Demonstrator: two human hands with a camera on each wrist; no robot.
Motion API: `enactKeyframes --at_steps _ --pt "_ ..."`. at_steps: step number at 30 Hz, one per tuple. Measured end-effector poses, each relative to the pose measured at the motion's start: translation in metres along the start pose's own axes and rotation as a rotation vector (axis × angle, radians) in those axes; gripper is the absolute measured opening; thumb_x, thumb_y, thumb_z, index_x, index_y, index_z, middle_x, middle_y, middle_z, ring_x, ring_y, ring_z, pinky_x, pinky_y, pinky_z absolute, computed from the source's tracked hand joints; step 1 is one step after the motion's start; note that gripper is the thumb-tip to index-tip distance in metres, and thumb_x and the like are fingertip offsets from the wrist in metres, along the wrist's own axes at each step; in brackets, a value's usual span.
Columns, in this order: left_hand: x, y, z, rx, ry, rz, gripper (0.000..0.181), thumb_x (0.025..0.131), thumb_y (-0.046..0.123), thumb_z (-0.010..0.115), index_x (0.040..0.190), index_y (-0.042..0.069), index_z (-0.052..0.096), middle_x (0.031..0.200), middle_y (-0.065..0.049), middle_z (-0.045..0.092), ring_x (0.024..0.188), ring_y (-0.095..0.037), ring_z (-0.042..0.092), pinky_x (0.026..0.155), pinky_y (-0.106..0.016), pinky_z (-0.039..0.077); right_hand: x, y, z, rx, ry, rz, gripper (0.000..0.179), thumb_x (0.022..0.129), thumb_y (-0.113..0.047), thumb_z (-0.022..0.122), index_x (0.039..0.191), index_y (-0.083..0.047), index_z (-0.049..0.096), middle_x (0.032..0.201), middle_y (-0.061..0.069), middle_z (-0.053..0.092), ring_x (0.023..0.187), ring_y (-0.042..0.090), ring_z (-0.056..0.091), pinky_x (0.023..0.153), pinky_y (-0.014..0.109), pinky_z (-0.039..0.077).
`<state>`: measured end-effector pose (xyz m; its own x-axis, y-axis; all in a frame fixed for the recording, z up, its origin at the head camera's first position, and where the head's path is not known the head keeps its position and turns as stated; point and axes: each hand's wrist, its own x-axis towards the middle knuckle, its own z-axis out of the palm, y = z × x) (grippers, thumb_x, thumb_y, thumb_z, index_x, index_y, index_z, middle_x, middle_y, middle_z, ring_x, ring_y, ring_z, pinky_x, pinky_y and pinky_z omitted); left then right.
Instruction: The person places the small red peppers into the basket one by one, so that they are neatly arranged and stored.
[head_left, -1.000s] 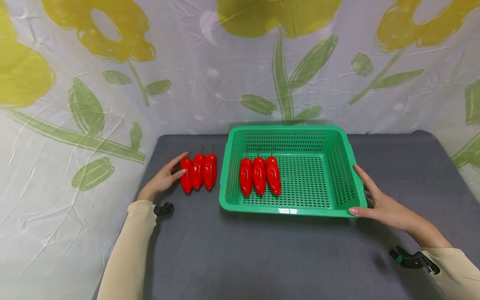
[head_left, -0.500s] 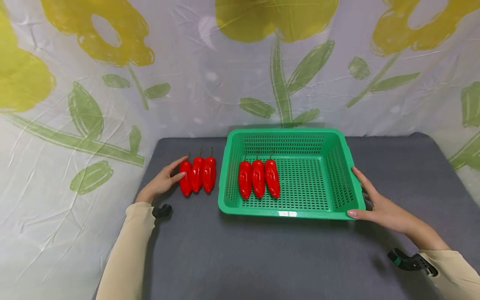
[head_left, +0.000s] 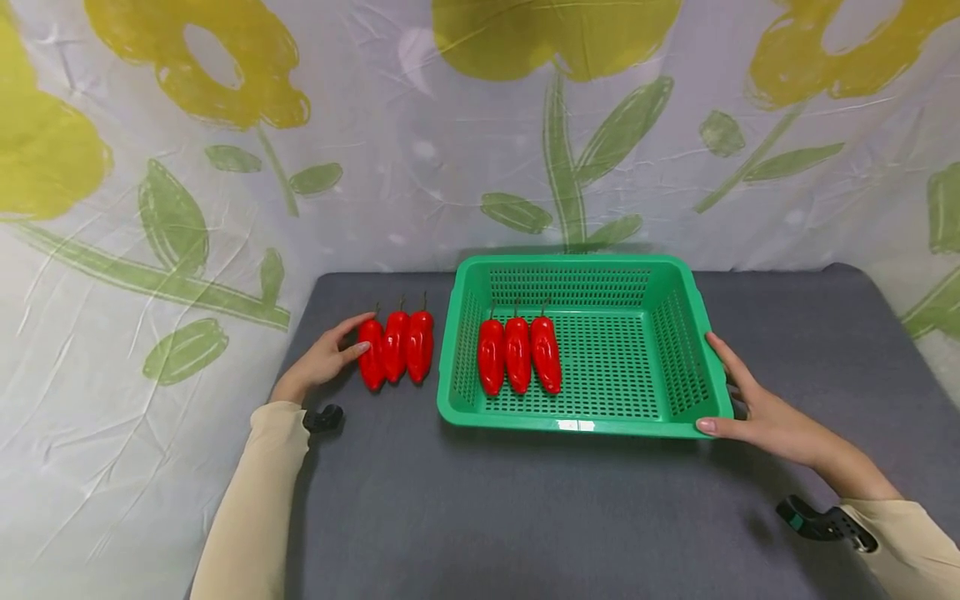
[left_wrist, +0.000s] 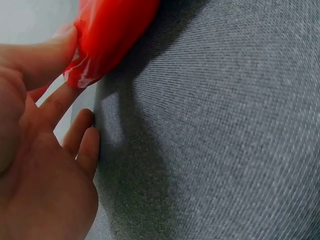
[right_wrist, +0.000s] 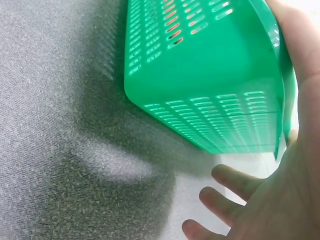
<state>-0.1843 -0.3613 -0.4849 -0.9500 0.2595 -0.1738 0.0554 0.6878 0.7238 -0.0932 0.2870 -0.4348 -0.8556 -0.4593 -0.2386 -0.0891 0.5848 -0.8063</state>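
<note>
Three glossy red chili peppers lie side by side on the table left of the green basket. My left hand (head_left: 321, 360) pinches the leftmost chili pepper (head_left: 372, 363) between thumb and fingers. In the left wrist view its tip end (left_wrist: 107, 42) shows against the thumb (left_wrist: 52, 57), and the last two fingers stay off it. Inside the green plastic basket (head_left: 585, 427), three more chili peppers (head_left: 517, 354) stand in a row at the left. My right hand (head_left: 768, 421) grips the basket's near right corner, thumb over the rim; its other fingers spread loosely below the rim in the right wrist view.
The dark grey cloth-covered table (head_left: 525, 517) extends in front of the basket and to its right. Behind and at the left hangs a pale curtain (head_left: 375, 167) with yellow flowers. Black straps (head_left: 825, 518) sit at both wrists.
Both hands keep their places on the chili pepper and the basket. The head view shifts slightly down and back; otherwise the chili peppers and basket look the same.
</note>
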Motion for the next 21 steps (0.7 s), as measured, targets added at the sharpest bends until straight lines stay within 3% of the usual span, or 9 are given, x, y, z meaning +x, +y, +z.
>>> enactKeyframes --at_steps 9,21 --pt "0.0015 0.0069 -0.0019 0.018 -0.035 -0.020 0.067 0.099 0.031 0.059 0.156 0.018 0.029 0.161 -0.018 0.029 0.150 -0.042 0.024 0.119 -0.066 0.021 -0.0014 -0.0003 -0.0010 -0.007 0.002 0.007 0.114 0.091 -0.021 0.069 0.153 -0.041 -0.024 0.162 0.031 -0.009 0.131 0.071 0.026 0.080 0.064 0.050" --pt "-0.0002 0.0066 -0.0044 0.064 -0.024 -0.037 0.064 0.098 0.026 0.060 0.155 0.014 0.032 0.155 -0.023 0.036 0.144 -0.044 0.032 0.116 -0.065 0.026 -0.0004 -0.0005 -0.0006 0.003 -0.001 0.004 0.113 0.091 -0.020 0.069 0.152 -0.043 -0.023 0.162 0.030 -0.009 0.133 0.070 0.025 0.081 0.062 0.050"
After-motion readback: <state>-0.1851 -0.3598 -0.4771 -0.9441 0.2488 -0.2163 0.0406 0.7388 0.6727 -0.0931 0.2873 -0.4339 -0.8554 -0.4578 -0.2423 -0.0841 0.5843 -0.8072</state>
